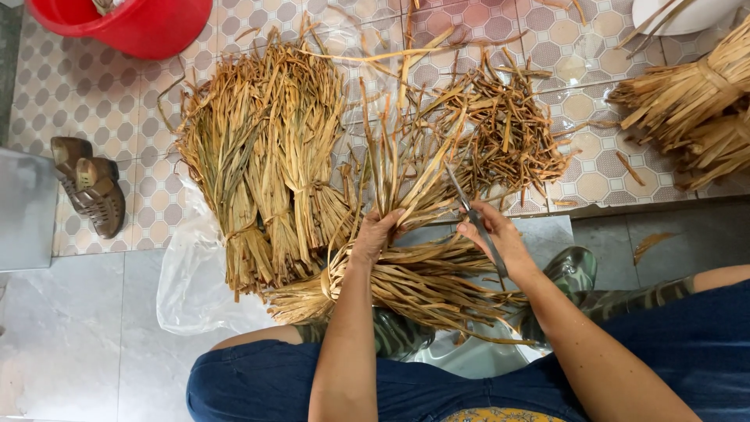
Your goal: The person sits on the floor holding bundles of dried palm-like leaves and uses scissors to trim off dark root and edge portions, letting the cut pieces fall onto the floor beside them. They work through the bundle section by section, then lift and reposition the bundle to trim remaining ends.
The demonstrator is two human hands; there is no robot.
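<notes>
While the left hand (pixel 377 233) grips a fan of dry leaves (pixel 406 176) at mid-frame, fingers closed round the stems, the right hand (pixel 500 234) holds scissors (pixel 475 220), their blades angled up-left into the leaves. A tied bundle (pixel 406 285) lies across the lap just below both hands. A large heap (pixel 262 160) fills the centre-left floor; cut scraps (pixel 508 133) lie right of centre. A red basin (pixel 129 23) sits upper left, sandals (pixel 90 187) at the left edge, and more bundles (pixel 695 109) upper right.
</notes>
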